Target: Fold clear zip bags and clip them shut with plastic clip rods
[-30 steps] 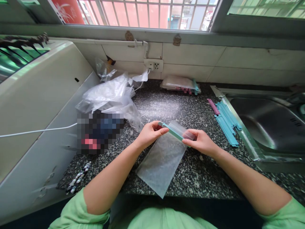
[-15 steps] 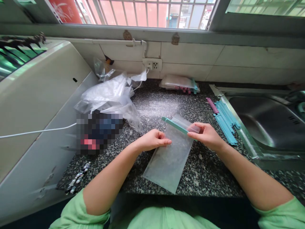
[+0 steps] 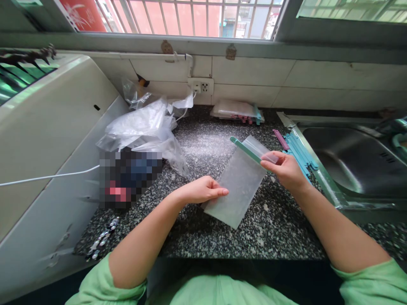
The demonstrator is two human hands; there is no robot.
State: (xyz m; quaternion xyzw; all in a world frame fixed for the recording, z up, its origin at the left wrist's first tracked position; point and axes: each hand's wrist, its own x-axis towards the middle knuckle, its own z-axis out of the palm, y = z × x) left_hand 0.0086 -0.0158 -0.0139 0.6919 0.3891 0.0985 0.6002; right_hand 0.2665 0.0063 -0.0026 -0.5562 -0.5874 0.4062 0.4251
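The translucent plastic bag is positioned between the two hands, over the speckled bench. A green bag clip crosses the bag near its upper end. The fingers of the right hand are clamped on the clip's right end, at the bag's top flap. The fingers of the left hand pinch the bag's left edge, thumb on the upper face. Blue clips lie beside the sink.

A green clip crosses the translucent bag.
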